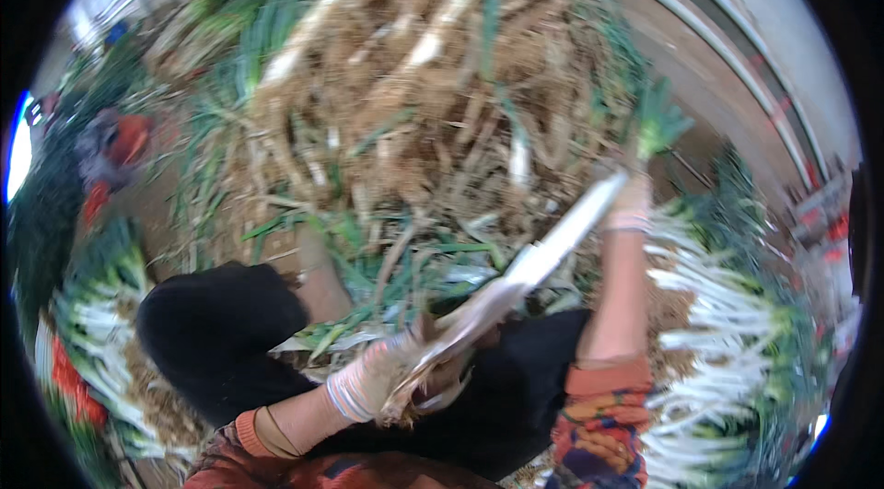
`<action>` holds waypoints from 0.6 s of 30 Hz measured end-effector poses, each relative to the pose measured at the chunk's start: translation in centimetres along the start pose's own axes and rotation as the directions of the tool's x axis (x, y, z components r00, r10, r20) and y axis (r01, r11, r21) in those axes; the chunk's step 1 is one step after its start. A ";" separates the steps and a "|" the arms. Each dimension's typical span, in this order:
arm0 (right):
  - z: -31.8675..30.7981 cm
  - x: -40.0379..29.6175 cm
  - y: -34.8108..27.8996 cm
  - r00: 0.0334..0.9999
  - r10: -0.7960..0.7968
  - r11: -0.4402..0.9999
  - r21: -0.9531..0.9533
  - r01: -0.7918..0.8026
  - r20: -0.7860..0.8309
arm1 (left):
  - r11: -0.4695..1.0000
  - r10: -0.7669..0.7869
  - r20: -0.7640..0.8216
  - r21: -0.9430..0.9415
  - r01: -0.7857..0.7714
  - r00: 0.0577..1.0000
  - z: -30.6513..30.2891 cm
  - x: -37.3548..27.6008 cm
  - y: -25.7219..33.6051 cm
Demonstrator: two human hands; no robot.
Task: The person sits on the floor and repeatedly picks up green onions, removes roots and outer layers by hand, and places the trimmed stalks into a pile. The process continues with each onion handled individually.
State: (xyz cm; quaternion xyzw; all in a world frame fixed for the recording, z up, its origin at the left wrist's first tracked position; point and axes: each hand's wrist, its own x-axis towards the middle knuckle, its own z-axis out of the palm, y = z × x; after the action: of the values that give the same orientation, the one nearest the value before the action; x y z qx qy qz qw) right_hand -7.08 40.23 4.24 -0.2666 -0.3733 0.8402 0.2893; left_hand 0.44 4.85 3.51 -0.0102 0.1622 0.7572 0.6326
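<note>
A long white leek or large green onion lies diagonally across my lap, its green top up at the right and its root end low at the centre. My right hand, in a light glove, grips it near the green leaves. My left hand, gloved with a striped cuff, is at the root end, where loose outer skin hangs; blur hides the exact finger positions. Beyond my knees rises a large heap of untrimmed stalks with brown roots.
Rows of cleaned white stalks lie on the right, and another bundle on the left. Green leaves pile up at the upper left. White pipes run along the wall at the upper right. Red and grey items lie at the left.
</note>
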 end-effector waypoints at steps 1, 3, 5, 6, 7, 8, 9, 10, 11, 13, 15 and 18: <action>-3.7 3.5 -0.5 0.995 -0.102 0.955 -0.279 0.098 0.002 | 0.997 0.024 -0.133 -0.076 -0.034 0.991 0.8 -2.2 -0.8; -4.0 2.8 0.0 0.998 -0.068 0.988 -0.139 0.068 0.000 | 0.999 0.027 0.005 -0.018 -0.027 1.000 -1.7 -5.9 -1.8; -7.5 4.7 -2.3 1.000 0.004 0.976 -0.219 -0.002 0.008 | 0.977 0.070 -0.041 0.203 -0.061 0.997 -1.7 -8.3 -1.9; -8.9 5.9 -2.5 0.998 0.061 0.965 -0.255 -0.053 0.022 | 0.955 0.137 0.001 0.267 -0.132 0.991 -2.6 -9.5 -3.4; -6.7 3.3 -2.7 0.996 -0.049 0.859 -0.505 0.082 0.078 | 0.924 0.188 0.055 0.328 -0.195 0.981 -1.8 -10.7 -3.7; -4.2 1.2 -1.2 0.995 -0.083 0.842 -0.538 0.038 -0.060 | 0.990 -0.052 -0.042 -0.133 0.046 0.998 -0.9 -12.7 -3.9; -4.6 1.5 -2.1 0.989 -0.131 0.864 -0.497 0.079 -0.071 | 0.989 0.103 -0.115 0.120 -0.089 0.988 -3.2 -12.6 -6.5; -5.2 2.5 -2.1 0.984 -0.158 0.884 -0.456 0.105 -0.080 | 0.992 0.020 -0.129 0.128 -0.004 0.991 -2.6 -13.5 -5.9; -5.4 4.3 -0.6 0.987 -0.142 0.907 -0.409 0.101 -0.071 | 0.990 -0.042 -0.173 0.127 0.064 0.984 -1.5 -15.1 -6.0; -6.7 6.6 -0.6 0.987 -0.132 0.886 -0.457 0.077 -0.091 | 0.973 -0.027 -0.218 0.218 0.075 0.976 0.8 -17.6 -5.1; -9.3 9.9 -0.6 0.986 -0.127 0.839 -0.543 0.047 -0.112 | 0.977 0.059 -0.344 0.212 0.016 0.937 0.8 -19.8 -6.7; -6.9 9.0 0.1 0.988 -0.088 0.849 -0.528 0.010 -0.123 | 0.993 0.118 -0.136 0.016 -0.116 0.984 1.4 -25.6 -7.5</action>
State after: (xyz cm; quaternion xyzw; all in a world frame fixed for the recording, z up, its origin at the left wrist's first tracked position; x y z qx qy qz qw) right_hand -8.72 49.59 -1.92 -0.3852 -0.5737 0.6771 0.2529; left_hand 13.01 -18.12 8.80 -0.0499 0.2082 0.7900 0.5745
